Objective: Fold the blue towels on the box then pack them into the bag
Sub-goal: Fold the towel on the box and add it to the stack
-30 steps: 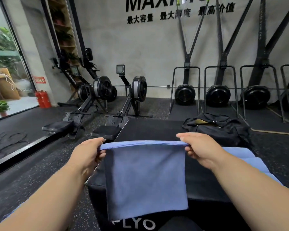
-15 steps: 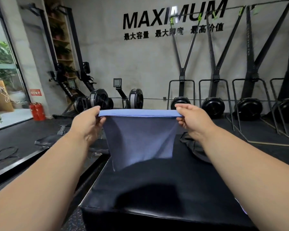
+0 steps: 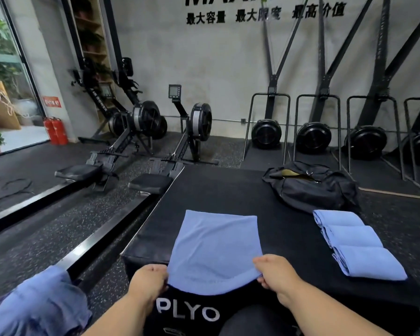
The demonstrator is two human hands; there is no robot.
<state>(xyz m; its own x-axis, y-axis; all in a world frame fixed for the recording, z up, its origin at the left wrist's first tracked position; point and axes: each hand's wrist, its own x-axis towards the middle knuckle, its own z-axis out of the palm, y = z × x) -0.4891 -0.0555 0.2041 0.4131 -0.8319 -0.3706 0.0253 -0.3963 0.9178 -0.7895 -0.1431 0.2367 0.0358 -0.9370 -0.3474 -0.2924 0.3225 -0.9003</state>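
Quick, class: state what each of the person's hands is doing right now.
Left hand: pinches the near left corner of the blue towel lying on the box.
Right hand: pinches the towel's near right corner.

Box (image 3: 204, 190) taken as reference. Towel (image 3: 216, 248) is laid on its near middle, near edge held by the hands at the box's front rim. Three folded towels (image 3: 357, 246) are lined up on its right side. Bag (image 3: 310, 187) is placed at its far-right corner. More towels (image 3: 39, 304) are heaped left of it.
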